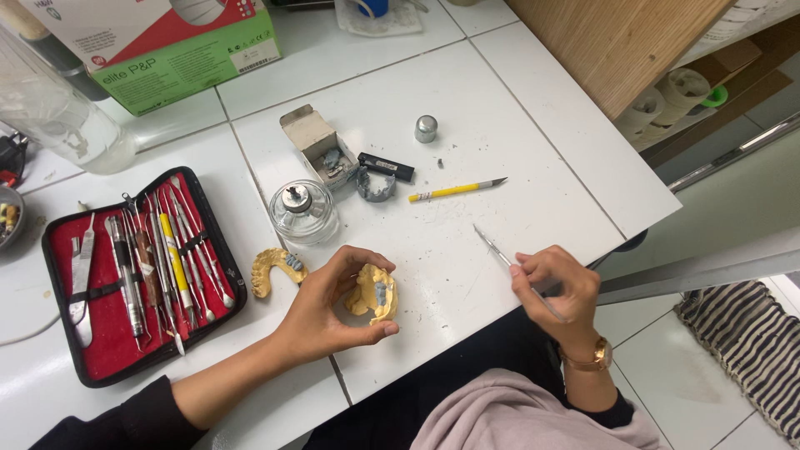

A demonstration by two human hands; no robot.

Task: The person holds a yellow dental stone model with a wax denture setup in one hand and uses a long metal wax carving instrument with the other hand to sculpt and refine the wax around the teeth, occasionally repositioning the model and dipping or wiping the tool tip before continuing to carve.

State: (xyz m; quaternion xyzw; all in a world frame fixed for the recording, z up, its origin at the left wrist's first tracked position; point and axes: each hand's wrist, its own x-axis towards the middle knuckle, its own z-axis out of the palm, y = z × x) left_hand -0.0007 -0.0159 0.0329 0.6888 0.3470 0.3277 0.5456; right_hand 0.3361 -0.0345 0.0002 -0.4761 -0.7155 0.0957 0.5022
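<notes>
My left hand point(333, 304) grips a yellow plaster jaw model point(375, 293) with grey wax teeth, holding it just above the white table point(467, 250). My right hand point(554, 287) holds a thin metal carving tool point(493, 247) like a pen, its tip pointing up and left, a short way right of the model. A second yellow jaw model point(273, 267) lies on the table left of my left hand.
An open red-lined case of metal instruments point(142, 271) lies at the left. A glass spirit lamp point(304, 212), a small open cardboard box point(321, 150), a yellow craft knife point(454, 191), a metal cap point(426, 128) and a green-and-red carton point(167, 50) stand further back. The table edge runs at the right.
</notes>
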